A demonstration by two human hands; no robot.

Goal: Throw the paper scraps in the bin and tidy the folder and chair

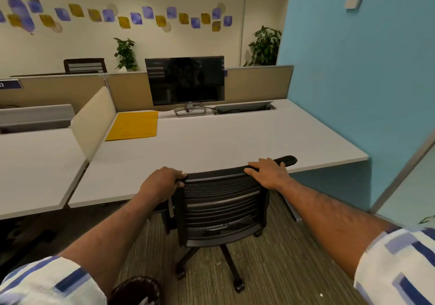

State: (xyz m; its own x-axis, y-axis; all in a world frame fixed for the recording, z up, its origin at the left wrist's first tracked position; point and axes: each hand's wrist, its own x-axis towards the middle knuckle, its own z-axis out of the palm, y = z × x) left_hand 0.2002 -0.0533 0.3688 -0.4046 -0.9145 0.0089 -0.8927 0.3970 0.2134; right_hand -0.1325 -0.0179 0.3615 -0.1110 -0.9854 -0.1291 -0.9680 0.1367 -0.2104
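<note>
Black mesh top rail under both hands: left hand (162, 182) curls round the office chair (223, 208) back's left corner, right hand (268, 173) lies flat on the rail, fingers nearly straight. Chair step in hand, likely. Seat faces the desk (235, 144), rail running left-right, slightly skewed. Next: a straight, even push to square it in. Yellow folder (134, 125) lies flat at the far-left corner, long axis running front to back.

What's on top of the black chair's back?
Both hands: the left hand grips its top corner, and the right hand lies on the top edge. The back of the chair hides its seat.
</note>
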